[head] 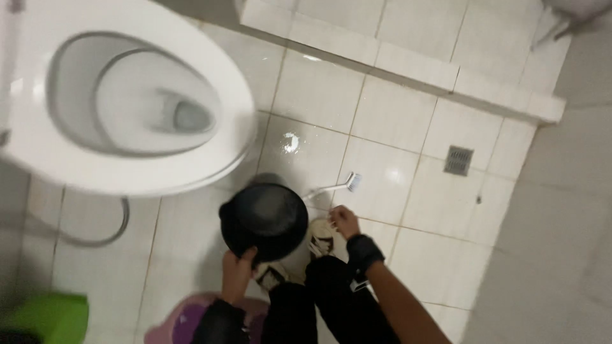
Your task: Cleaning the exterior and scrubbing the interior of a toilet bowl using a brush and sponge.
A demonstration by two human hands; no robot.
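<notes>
My left hand (pixel 237 272) grips the near rim of a round black bucket (pixel 264 220) held low over the tiled floor, just in front of the white toilet bowl (pixel 127 95). My right hand (pixel 344 220), with a black cuff at the wrist, hovers to the right of the bucket. Its fingers are curled and nothing shows in them. A white brush (pixel 338 186) lies on the floor just beyond that hand, with its bristle head pointing right. My legs in black trousers and my white shoes (pixel 322 241) are below the bucket.
A floor drain (pixel 459 159) sits at the right. A raised tiled kerb (pixel 408 64) runs across the back. A wet patch (pixel 291 141) shines on the tiles. A grey hose (pixel 95 241) loops under the toilet. A green object (pixel 44 315) and a purple basin (pixel 182 318) are at the bottom left.
</notes>
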